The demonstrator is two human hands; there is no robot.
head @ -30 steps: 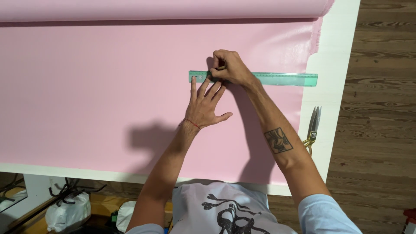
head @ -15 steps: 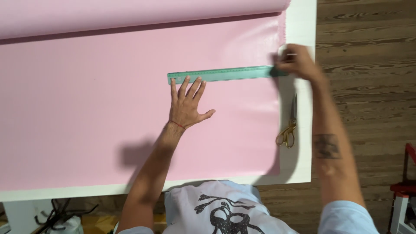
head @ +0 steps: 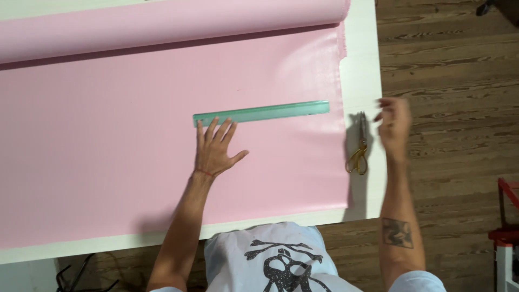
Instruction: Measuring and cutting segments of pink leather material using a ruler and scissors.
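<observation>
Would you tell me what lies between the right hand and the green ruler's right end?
In the head view, scissors lie on the white table between the right hand and the green ruler.

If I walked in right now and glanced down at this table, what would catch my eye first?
Most likely the big pink sheet spread across the white table, with its roll lying along the far edge. On it lies a long green ruler, with the left hand flat on the sheet and its fingertips at the ruler's left end. The right hand is raised past the table's right edge, close to gold-handled scissors lying on the bare strip.
</observation>
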